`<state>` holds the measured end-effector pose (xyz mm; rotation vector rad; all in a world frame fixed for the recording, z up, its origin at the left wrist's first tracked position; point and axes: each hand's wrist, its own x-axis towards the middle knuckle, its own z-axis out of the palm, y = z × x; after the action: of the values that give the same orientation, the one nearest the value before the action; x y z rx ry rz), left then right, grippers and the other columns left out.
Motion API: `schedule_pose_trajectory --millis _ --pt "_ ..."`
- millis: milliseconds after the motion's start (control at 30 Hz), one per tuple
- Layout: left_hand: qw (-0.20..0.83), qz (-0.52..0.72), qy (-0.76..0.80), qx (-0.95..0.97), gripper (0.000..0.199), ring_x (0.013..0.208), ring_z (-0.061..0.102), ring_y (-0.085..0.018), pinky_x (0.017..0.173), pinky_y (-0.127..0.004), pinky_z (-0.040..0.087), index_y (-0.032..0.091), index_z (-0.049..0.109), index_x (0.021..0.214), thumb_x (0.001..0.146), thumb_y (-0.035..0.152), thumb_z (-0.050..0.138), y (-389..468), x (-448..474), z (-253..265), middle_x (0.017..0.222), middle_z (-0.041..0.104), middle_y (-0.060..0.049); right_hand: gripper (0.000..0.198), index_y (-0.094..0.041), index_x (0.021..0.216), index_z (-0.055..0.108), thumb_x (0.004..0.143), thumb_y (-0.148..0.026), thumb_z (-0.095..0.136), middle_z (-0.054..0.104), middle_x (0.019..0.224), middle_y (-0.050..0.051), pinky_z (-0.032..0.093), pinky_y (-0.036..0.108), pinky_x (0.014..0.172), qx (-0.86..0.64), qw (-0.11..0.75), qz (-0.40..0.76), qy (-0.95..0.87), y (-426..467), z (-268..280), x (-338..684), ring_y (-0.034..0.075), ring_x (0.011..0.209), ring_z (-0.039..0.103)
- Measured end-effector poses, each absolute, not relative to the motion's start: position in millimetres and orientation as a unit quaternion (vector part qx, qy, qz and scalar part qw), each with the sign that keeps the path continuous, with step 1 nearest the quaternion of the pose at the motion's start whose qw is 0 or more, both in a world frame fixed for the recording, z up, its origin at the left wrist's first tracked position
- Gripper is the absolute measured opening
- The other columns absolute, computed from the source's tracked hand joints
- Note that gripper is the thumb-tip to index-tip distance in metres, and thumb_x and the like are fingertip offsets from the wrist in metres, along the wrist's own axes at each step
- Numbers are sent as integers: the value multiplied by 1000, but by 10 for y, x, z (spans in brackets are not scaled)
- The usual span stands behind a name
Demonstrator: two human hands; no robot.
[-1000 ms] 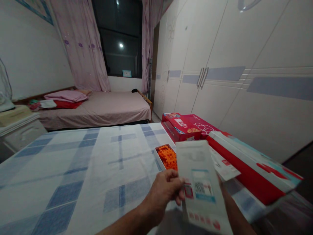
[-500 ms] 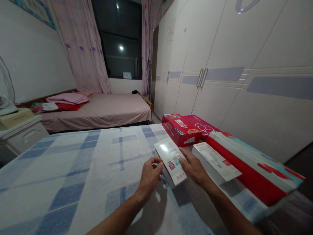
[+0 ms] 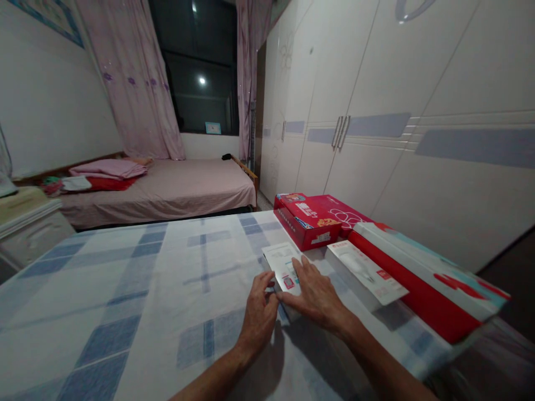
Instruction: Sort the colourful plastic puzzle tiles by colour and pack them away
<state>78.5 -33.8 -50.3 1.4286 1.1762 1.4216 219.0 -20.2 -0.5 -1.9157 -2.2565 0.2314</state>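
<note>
- Presently, the small white cardboard box with pink and blue print (image 3: 279, 257) lies on the white cloth with blue checks (image 3: 167, 312), below and between the 2 hands.
- The right hand (image 3: 315, 292) is spread, palm down, and covers a large part of the printed top; its thumb points toward the left hand.
- The left hand (image 3: 259, 306) is loosely curved at the left edge of this box, fingers a little apart from the thumb, not pinching anything that I can see. Whether its fingertips press the cardboard, I cannot tell.
- In my judgement, too much pressure from the right palm could bend the top or dent a side, because thin cardboard gives way easily.
- Also, if only 1 hand pushes, the box could slide or turn, and the loose cloth could wrinkle under it.
- Just to the right lies the flat white box with a light-bulb picture (image 3: 359, 267); the right forearm passes near it and could knock it by a careless turn.
- Behind, the glossy red box with white lettering (image 3: 309, 223) and the long red-and-white box (image 3: 422, 273) limit the room on the far right side.
- Farther away stand the tall white wardrobe (image 3: 368, 178) and the pink-covered bed (image 3: 192, 181), both out of the way.
</note>
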Motion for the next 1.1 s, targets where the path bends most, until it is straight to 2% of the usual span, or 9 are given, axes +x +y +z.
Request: schedule_pose_trajectory --millis 133,233,367,567,667,767,867,1000,1100 --pt "390 554 470 566 38 98 59 -20 82 -34 49 17 61 106 72 12 46 -329 763 -549 112 59 -9 81 -5 142 26 76 -44 50 23 147 24 34 51 96 -645 51 67 -760 -181 -77 2156 36 129 32" --pt "406 547 477 555 36 98 59 -21 86 -35 47 17 61 105 72 14 46 -309 756 -582 109 60 -9 81 -3 142 26 75 -41 49 22 147 25 31 54 97 -648 47 42 -759 -187 -133 2124 38 127 32" --pt "429 549 482 531 37 99 59 -21 86 -35 47 17 59 106 71 16 48 -284 750 -625 110 60 -10 86 -5 143 23 72 -44 51 20 148 23 32 54 96 -652 65 45 -754 -203 -222 2091 38 126 33" --pt "428 553 505 505 36 101 58 -23 81 -36 48 17 57 106 70 21 50 -229 688 -718 113 57 -13 85 -8 142 27 65 -33 54 29 145 19 34 47 97 -661 88 45 -744 -201 -151 2192 34 122 39" --pt "429 546 512 505 35 102 58 -23 81 -37 48 18 56 106 72 22 50 -219 669 -745 114 57 -13 82 -8 142 27 68 -34 51 30 146 16 34 44 99 -675 110 27 -729 -219 60 2486 31 126 36" --pt "425 537 511 519 36 103 57 -24 82 -38 48 17 56 107 72 23 50 -232 678 -739 115 56 -13 81 -8 143 24 72 -38 48 26 147 16 34 45 98 -708 130 -44 -693 -191 283 2952 33 129 32" --pt "419 537 509 527 36 103 57 -24 84 -38 47 16 56 106 72 25 50 -242 690 -723 116 55 -13 79 -10 141 27 72 -39 49 30 146 17 37 49 93 -743 112 -95 -654 -99 391 3420 37 124 37" --pt "416 539 510 525 37 102 57 -24 84 -38 47 16 56 106 72 27 51 -236 688 -721 116 55 -13 75 -9 138 34 70 -37 50 38 140 18 38 48 91 -771 82 -87 -625 -63 364 3726 37 117 45" --pt "415 539 512 524 37 102 57 -24 82 -37 47 16 56 106 71 27 50 -239 683 -723 116 55 -13 77 -8 140 31 70 -36 49 35 143 17 37 46 94 -755 88 -65 -646 -196 316 3640 34 120 43"
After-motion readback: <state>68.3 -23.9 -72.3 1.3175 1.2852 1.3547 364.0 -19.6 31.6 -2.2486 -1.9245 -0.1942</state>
